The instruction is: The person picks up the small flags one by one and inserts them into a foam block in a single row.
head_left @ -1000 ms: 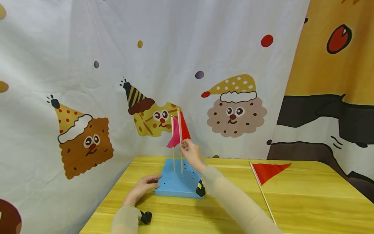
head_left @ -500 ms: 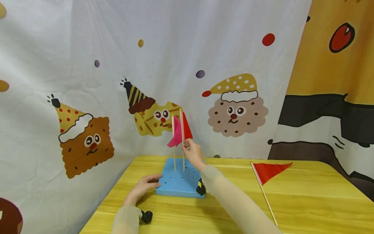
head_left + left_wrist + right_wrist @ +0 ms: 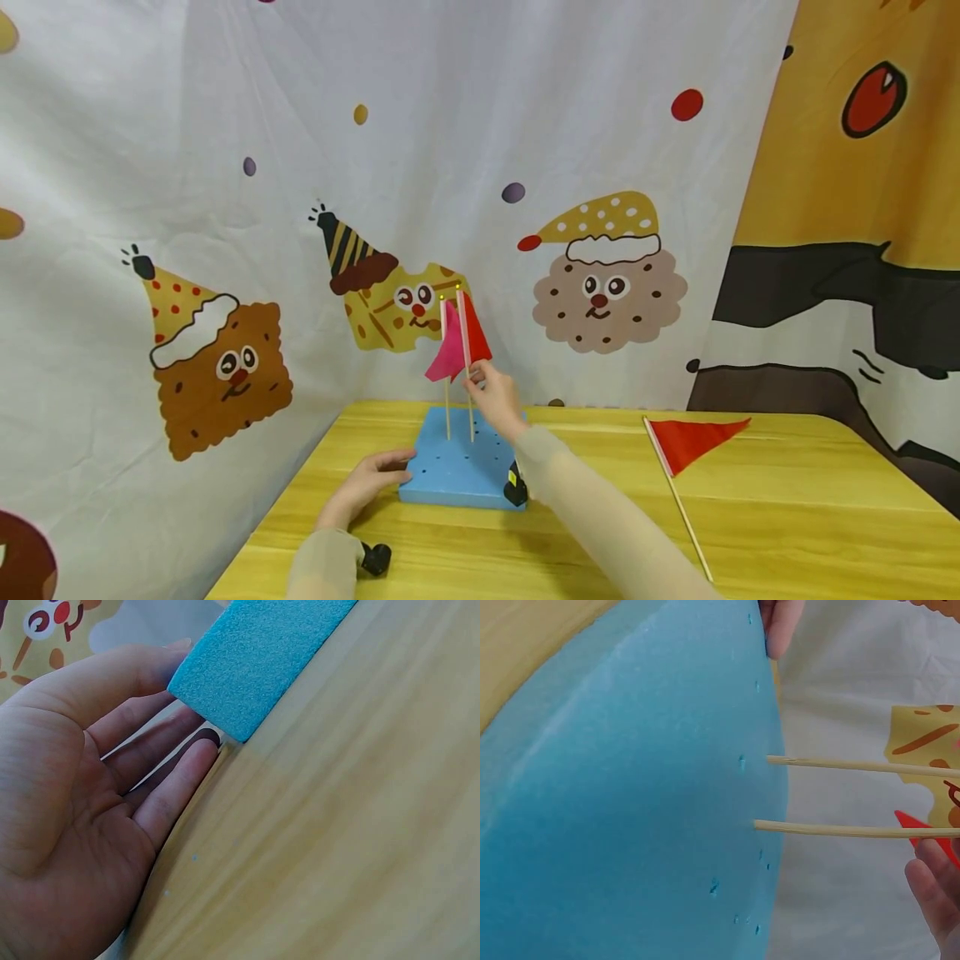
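Note:
A light-blue foam block (image 3: 450,479) with small holes in its top lies on the table. My left hand (image 3: 367,483) touches its left side with extended fingers; in the left wrist view those fingers (image 3: 176,787) lie along the block's edge. My right hand (image 3: 491,392) pinches the stick of a red pennant flag (image 3: 475,329) below its cloth. That stick (image 3: 840,829) is nearly upright, its lower end at the block's top; how deep it goes cannot be told. Just left of it, a pink flag (image 3: 447,346) stands in the block on its own stick (image 3: 840,763).
Another red pennant flag (image 3: 690,446) lies on the wooden table (image 3: 810,517) at the right. Behind the table hangs a white curtain (image 3: 450,150) with cartoon prints. Dark wrist devices (image 3: 375,558) sit at both cuffs.
The held red flag's top swung slightly right, then back left, and now sits a little lower beside the pink flag. My left hand has stayed at the block's side.

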Available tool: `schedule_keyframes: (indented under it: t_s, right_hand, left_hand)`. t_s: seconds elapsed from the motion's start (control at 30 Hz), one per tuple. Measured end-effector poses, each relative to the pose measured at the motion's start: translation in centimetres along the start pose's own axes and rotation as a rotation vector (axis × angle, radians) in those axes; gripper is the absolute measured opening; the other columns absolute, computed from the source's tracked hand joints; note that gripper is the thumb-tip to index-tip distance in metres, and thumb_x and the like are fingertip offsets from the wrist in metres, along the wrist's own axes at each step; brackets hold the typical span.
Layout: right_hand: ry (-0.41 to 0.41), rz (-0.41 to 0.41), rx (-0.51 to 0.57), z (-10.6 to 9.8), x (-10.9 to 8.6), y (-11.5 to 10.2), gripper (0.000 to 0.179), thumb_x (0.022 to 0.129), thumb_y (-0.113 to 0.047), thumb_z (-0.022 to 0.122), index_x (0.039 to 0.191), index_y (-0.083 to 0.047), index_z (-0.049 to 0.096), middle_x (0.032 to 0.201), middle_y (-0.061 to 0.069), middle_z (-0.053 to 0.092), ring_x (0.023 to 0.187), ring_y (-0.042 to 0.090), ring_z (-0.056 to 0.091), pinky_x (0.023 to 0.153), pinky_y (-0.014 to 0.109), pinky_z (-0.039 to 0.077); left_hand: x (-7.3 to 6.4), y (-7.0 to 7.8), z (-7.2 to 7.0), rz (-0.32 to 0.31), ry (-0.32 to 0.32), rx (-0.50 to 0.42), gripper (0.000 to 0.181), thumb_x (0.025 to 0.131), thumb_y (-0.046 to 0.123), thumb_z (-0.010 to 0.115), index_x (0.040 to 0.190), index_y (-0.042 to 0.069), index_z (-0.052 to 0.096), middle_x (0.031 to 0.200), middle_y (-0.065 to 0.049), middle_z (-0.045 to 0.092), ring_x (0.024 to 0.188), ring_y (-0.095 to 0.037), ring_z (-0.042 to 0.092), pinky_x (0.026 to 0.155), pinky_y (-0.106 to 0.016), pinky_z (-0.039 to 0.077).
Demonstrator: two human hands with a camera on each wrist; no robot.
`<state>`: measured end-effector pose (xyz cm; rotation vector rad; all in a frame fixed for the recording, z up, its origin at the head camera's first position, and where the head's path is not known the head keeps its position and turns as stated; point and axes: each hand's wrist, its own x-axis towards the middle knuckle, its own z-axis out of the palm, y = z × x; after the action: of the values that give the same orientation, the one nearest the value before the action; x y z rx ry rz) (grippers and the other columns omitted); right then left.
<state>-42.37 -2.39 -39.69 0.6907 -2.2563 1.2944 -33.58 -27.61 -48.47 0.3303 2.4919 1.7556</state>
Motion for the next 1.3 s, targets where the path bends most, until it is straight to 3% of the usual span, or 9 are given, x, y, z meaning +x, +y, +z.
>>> schedule_keyframes:
  t_s: [0.7, 1.3]
  right_hand:
    - [0.002, -0.011, -0.007, 0.4, -0.8, 0.5, 0.017, 0.092, -0.012, 0.069, 0.105, -0.006, 0.062, 0.084, 0.002, 0.067, 0.058, 0.011, 0.057, 0.054, 0.025, 0.051]
    - [-0.023, 0.098, 0.058, -0.3, -1.5, 1.4, 0.018, 0.09, -0.017, 0.071, 0.103, -0.007, 0.066, 0.081, 0.001, 0.065, 0.057, 0.014, 0.058, 0.054, 0.026, 0.051]
  left_hand:
    - [0.0, 0.2, -0.1, 0.009, -0.005, -0.01, 0.051, 0.093, 0.022, 0.067, 0.139, 0.003, 0.053, 0.141, -0.02, 0.048, 0.125, -0.037, 0.049, 0.102, -0.053, 0.039]
    - [0.0, -0.2, 0.0, 0.001, -0.004, -0.01, 0.051, 0.093, 0.023, 0.068, 0.138, 0.005, 0.054, 0.142, -0.019, 0.048, 0.124, -0.035, 0.05, 0.102, -0.052, 0.041]
